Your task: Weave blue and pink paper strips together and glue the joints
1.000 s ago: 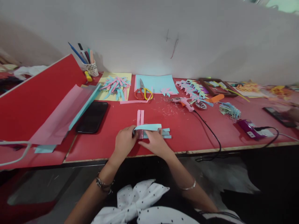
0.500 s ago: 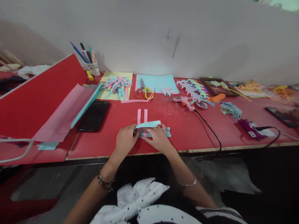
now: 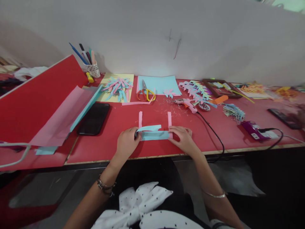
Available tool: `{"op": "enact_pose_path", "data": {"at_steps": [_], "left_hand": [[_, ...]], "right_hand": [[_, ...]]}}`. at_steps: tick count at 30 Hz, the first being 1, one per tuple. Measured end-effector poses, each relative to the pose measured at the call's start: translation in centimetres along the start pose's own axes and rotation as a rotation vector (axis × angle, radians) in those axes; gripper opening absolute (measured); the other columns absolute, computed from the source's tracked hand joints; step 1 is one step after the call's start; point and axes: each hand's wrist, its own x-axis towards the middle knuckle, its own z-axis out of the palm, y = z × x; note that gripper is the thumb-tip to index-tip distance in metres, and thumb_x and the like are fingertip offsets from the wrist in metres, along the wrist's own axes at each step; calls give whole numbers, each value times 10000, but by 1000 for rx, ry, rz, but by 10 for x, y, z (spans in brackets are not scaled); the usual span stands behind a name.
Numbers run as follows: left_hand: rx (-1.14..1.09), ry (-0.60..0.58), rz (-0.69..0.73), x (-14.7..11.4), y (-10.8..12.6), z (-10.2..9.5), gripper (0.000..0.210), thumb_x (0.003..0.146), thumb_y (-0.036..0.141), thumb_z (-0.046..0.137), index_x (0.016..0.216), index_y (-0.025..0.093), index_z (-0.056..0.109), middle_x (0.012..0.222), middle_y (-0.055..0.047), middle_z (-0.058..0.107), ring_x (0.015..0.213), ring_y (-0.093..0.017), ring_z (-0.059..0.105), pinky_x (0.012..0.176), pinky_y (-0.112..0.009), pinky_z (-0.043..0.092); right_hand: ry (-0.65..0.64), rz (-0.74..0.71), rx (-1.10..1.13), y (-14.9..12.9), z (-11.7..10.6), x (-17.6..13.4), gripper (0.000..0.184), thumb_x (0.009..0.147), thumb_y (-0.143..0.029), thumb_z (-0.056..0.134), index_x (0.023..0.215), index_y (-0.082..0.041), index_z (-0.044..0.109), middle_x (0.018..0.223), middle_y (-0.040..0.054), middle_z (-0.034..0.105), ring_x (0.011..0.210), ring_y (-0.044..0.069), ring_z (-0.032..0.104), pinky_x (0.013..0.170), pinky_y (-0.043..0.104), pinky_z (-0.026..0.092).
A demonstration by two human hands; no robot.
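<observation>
Left hand point(image 3: 127, 142) closed, thumb and fingers pinching the left end of a raised blue strip point(image 3: 150, 128). Right hand point(image 3: 183, 139) has thumb and index apart at the near end of the right pink strip point(image 3: 169, 119); can't tell if it grips or just presses. Flat blue band point(image 3: 154, 136) lies on the tabletop point(image 3: 124, 118) between the hands; left pink strip point(image 3: 140, 118) runs away from the left fingertips. Pink glue gun point(image 3: 188, 104) beyond the right hand, scissors point(image 3: 146, 92) well beyond both, black phone point(image 3: 94, 119) off to the left hand's far side.

Paper looks very light, thin, bendy; should crease easily and shift at a touch. Best taken by the ends, light pinch, other end held flat.

Hidden: most left fingertips, strip ends under both hands, how blue and pink overlap. Far right, another person's hand is blurred and cut off.
</observation>
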Motion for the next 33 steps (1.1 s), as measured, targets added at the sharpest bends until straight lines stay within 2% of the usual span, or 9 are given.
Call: {"op": "enact_pose_path", "data": {"at_steps": [4,8,11,15,19,22,26,33], "left_hand": [[-9,9,-4,-1,0,1,241,833,289,427,907,159,616,794,-68,674,748,-194,609,608,-256,374],[-12,35,-2,-1,0,2,256,839,309,412,855,161,620,752,-64,670,708,-184,606,583,-249,366],[-16,45,2,-1,-1,2,247,835,308,413,847,168,617,755,-58,671,702,-176,602,581,-242,365],[-43,20,11,-1,-1,0,245,841,282,395,858,173,613,783,-55,675,722,-176,603,594,-242,369],[-64,37,3,-2,-2,0,288,856,282,353,822,167,616,775,-66,675,720,-178,607,587,-238,368],[-75,38,-35,-2,-3,1,350,872,297,309,844,153,627,741,-82,674,687,-180,610,565,-238,364],[-128,21,-41,-2,-4,1,357,864,260,292,985,162,613,728,-67,673,690,-176,616,571,-233,375],[-260,49,29,-2,-8,1,384,844,302,264,946,178,614,708,-45,660,694,-172,606,600,-239,395]], "right_hand": [[1,-9,32,26,-12,-8,192,788,-287,470,933,-236,586,1118,66,612,1052,231,530,880,436,313],[49,24,-31,42,-19,-10,192,769,-277,461,906,-231,588,1112,80,607,1042,248,529,877,455,315],[140,54,-106,38,-19,-8,171,767,-281,461,849,-217,596,1063,93,612,1020,257,529,892,473,288],[306,94,-156,9,-13,-4,197,803,-269,424,878,-201,594,1028,102,593,1005,239,525,873,431,293],[139,-35,-86,-23,2,1,186,810,-255,435,927,-220,575,999,57,604,974,200,537,894,397,267],[59,-26,-84,-34,14,3,228,793,-290,470,988,-211,559,1036,69,594,1000,216,521,912,415,246],[23,23,-106,-36,20,3,328,777,-339,500,1066,-188,535,1103,97,564,1065,247,477,913,425,256],[12,17,-82,-33,20,4,344,765,-354,518,1069,-194,542,1095,100,564,1055,256,477,895,423,299]]}}
